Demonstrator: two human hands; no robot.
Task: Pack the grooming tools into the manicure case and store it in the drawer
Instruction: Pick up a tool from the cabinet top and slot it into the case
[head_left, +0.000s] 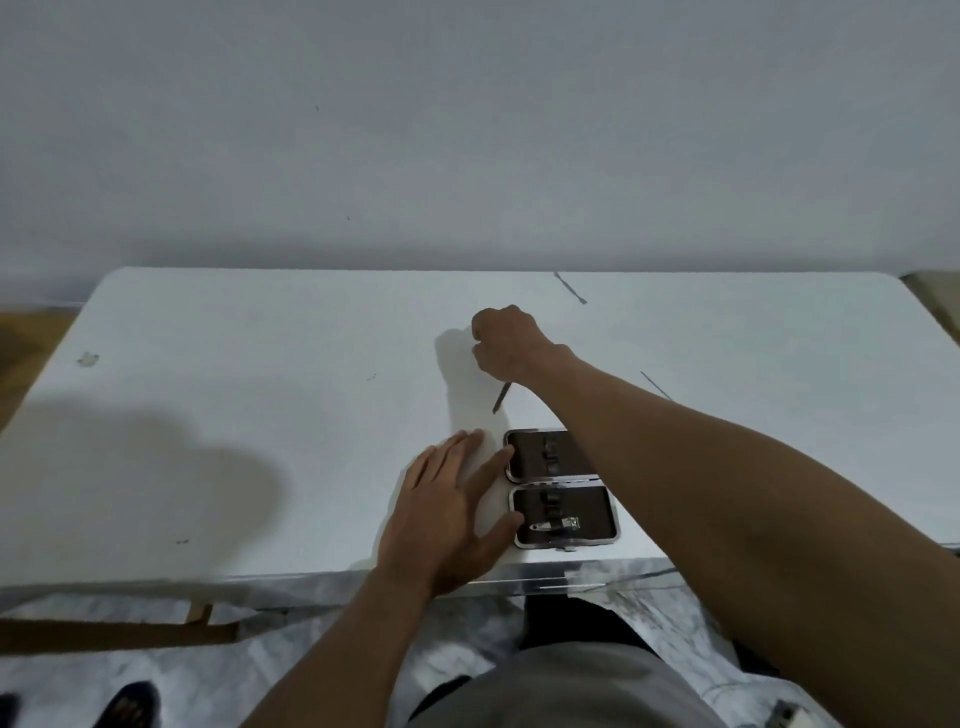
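R hand (506, 343) clenched round a thin metal tool (501, 399), tip poking out below the fist, just beyond the manicure case (587, 506) — which lies open near the table's (260, 364) front edge, right of centre. L hand (452, 509) flat, fingertips touching the case's left side. Nail clipper (553, 526) strapped in the near half; far half looks bare. Two tools left out — a flat-tipped pick (570, 288) by the far edge, a slim rod (655, 385) toward the right edge. No drawer in view. Early going, I'd say.
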